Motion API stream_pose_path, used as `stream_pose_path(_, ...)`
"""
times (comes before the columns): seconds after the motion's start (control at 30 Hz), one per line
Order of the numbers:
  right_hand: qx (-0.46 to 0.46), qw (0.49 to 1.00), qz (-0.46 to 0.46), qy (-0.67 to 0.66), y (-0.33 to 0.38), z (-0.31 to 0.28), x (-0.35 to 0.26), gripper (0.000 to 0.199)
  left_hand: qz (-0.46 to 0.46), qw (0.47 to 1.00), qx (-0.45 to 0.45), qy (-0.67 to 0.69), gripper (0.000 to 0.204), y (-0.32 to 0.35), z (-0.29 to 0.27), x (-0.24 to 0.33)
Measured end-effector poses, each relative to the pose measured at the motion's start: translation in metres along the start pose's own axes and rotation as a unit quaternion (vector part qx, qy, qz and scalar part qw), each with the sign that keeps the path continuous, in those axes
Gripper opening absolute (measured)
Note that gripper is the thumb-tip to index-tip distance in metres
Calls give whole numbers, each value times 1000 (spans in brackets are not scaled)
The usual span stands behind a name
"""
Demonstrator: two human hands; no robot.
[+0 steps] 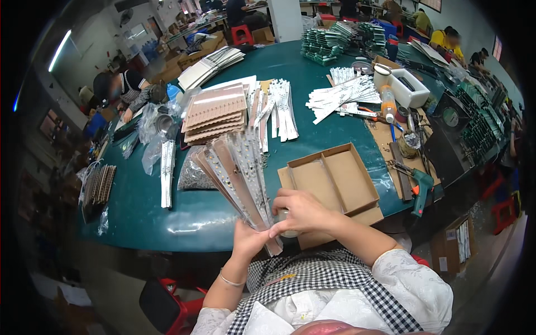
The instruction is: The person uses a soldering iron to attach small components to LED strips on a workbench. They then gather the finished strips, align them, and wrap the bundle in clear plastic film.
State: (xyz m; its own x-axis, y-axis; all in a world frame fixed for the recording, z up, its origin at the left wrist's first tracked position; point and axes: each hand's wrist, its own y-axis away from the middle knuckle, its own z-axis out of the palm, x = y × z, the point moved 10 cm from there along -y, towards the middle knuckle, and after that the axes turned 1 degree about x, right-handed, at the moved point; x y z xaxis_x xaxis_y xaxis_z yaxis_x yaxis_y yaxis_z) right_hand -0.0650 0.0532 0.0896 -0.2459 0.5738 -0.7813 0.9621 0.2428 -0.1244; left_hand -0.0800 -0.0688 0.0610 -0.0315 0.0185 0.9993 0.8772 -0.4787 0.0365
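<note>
My left hand (pixel 249 241) is closed around the lower end of a fanned bundle of long, narrow circuit board strips (pixel 237 176). Some strips are white with small dark parts, others brownish; their upper ends tilt away over the table. Against the bundle's right side, my right hand (pixel 301 213) curls its fingers over a round, pale, see-through thing (pixel 285 223) that looks like a roll of tape, mostly covered by the fingers. Just beyond the right hand lies an open, shallow cardboard box (pixel 357 184) with a divider.
On the green table (pixel 195 229) lie brown notched panels (pixel 215 109), white strip piles (pixel 346 95), a bag of small parts (pixel 195 170) and a narrow strip stack (pixel 167 173). At right are a glue gun (pixel 421 190) and a white container (pixel 410 89). Other people sit farther off.
</note>
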Motion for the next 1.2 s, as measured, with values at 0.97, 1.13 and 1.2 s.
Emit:
stream_pose_path(0.97,322,911,-60,250,-28,-24,21,11,73,975,197,-76,29,24,-27,24)
stream_pose_path(1.13,341,930,-75,117,-37,-85,-9,14,143,975,161,-61,25,33,-34,72)
stream_pose_path(1.2,300,945,-105,84,-39,-81,-15,17,88,990,108,6,29,25,-45,55)
